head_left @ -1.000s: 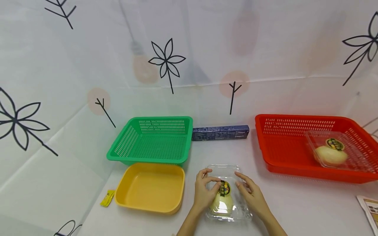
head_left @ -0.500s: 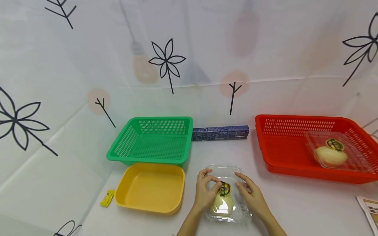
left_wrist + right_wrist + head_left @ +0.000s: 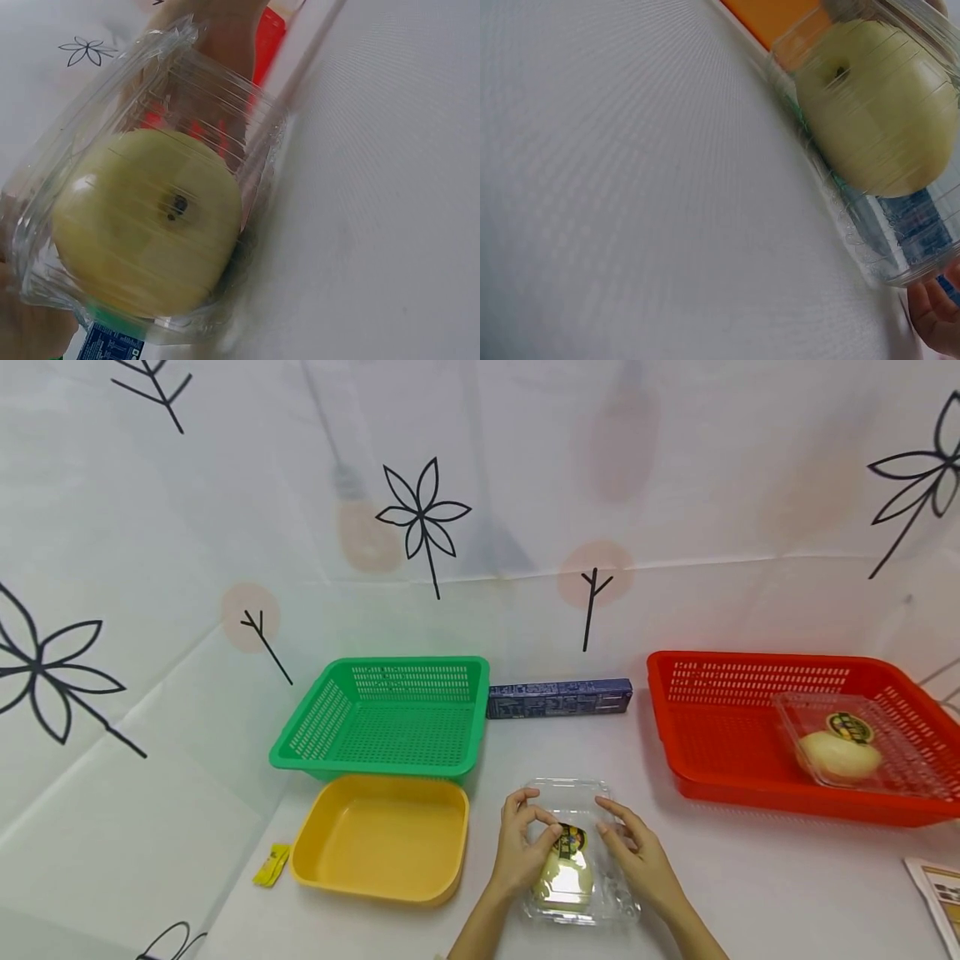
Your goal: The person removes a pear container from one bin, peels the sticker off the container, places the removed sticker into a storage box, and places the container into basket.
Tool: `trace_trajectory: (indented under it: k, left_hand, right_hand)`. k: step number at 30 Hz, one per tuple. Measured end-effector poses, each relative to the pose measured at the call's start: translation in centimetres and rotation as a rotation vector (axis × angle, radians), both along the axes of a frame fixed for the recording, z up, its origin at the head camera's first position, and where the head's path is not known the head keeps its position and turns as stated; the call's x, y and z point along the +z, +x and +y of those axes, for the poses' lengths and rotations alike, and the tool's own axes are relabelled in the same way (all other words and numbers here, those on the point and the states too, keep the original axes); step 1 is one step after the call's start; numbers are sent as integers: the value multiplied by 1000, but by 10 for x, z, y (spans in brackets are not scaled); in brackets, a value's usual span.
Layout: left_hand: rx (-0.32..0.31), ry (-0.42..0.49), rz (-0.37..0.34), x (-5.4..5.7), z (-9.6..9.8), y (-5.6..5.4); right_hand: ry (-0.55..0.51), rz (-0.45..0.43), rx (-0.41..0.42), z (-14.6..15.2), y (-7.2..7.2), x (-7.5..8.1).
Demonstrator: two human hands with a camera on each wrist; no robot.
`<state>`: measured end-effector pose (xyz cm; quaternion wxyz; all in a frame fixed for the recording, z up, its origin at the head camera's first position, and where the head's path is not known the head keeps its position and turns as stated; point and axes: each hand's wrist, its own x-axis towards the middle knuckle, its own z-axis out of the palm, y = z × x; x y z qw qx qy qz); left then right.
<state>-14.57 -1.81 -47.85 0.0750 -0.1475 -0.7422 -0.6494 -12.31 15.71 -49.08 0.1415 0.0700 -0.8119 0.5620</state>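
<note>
A clear plastic clamshell box (image 3: 570,793) lies on the white table in front of me, a pale yellow-green fruit (image 3: 877,109) inside. Through the plastic in the left wrist view, the fruit's round end (image 3: 146,225) shows a dark stem dimple. On the lid is a round sticker (image 3: 573,841) with a black band. My left hand (image 3: 522,843) pinches the sticker's upper left edge between thumb and index finger. Along the box's right side my right hand (image 3: 641,856) holds it, thumb and index finger at the lid.
A yellow tray (image 3: 382,893) stands left of the box, a green basket (image 3: 474,727) behind it. The red basket (image 3: 787,806) at right holds a similar boxed fruit (image 3: 840,753). A long blue box (image 3: 560,699) lies at the back; a yellow packet (image 3: 272,865) is far left.
The sticker has tipped and slid very slightly under my left fingers, which have shifted a little. My right hand, the box and the baskets have stayed in place.
</note>
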Motion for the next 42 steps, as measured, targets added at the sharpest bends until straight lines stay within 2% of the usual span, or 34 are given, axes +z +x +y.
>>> trace_trajectory:
  k: [7, 15, 27, 42]
  left_hand:
    - [-20, 12, 18, 0, -1, 0]
    - [-41, 65, 5, -1, -2, -1]
    - [-42, 99, 7, -1, -2, -1]
    - [-83, 184, -29, -1, -3, -1]
  right_hand:
    - [3, 2, -4, 0, -1, -1]
    - [25, -4, -8, 0, -1, -1]
    - [24, 6, -5, 0, -1, -2]
    - [41, -17, -10, 0, -1, 0]
